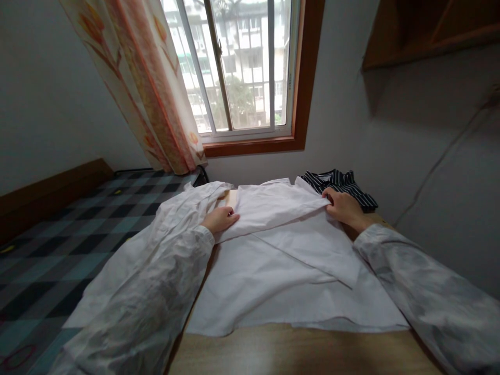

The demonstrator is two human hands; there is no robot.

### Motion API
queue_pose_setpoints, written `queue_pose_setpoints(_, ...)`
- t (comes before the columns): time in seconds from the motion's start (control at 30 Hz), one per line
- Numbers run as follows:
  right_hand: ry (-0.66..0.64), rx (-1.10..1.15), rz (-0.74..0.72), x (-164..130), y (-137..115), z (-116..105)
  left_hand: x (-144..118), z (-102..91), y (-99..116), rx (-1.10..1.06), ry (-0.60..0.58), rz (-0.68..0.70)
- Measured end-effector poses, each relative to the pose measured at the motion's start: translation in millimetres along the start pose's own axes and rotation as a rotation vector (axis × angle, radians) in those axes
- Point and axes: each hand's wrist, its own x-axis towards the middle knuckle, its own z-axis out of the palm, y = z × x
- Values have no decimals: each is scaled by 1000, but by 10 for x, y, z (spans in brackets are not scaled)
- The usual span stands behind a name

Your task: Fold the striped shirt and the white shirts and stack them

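Note:
A white shirt (285,260) lies spread over the wooden table (281,349), with a sleeve-like strip folded across its upper part. At the shirt's left edge, my left hand (221,219) has its fingers curled on the fabric, thumb toward the right. My right hand (346,208) pinches the right end of the folded strip, which is drawn taut there. Beyond it sits a black-and-white striped garment (339,185), folded or bunched at the table's far right corner. Second white garments (187,208) hang rumpled at the left, partly behind my left forearm.
On the left is a bed with a checked cover (70,234) and a wooden board (58,179). A flowered curtain (144,88) hangs beside the window (246,67) ahead. A wooden shelf (433,39) juts from the right wall, and a cable (433,166) runs down below it.

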Motion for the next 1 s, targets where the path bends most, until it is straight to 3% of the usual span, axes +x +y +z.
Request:
queue_pose_setpoints(0.07,-26,61,6,38,6,-26,26,25,-19,47,4,-43)
queue_pose_setpoints(0.17,-129,209,26,136,38,-38,118,47,-50,49,112,-142)
queue_pose_setpoints(0.27,-186,330,147,283,27,-41,250,68,-81,22,131,-212)
queue_pose_setpoints(0.37,-143,237,307,401,-67,-46,352,96,-113,39,78,-207)
queue_pose_setpoints(0.43,-128,135,308,437,-142,-35,376,107,-137,76,77,-182)
queue_pose_setpoints(0.7,-28,80,250,426,-224,60,196,-27,-301,177,48,-179)
queue_pose_setpoints(0.87,-76,124,334,398,-301,49,60,-83,-379,203,34,-211)
queue_pose_setpoints(1.0,-115,170,382,464,-438,34,67,-79,-306,223,35,-247)
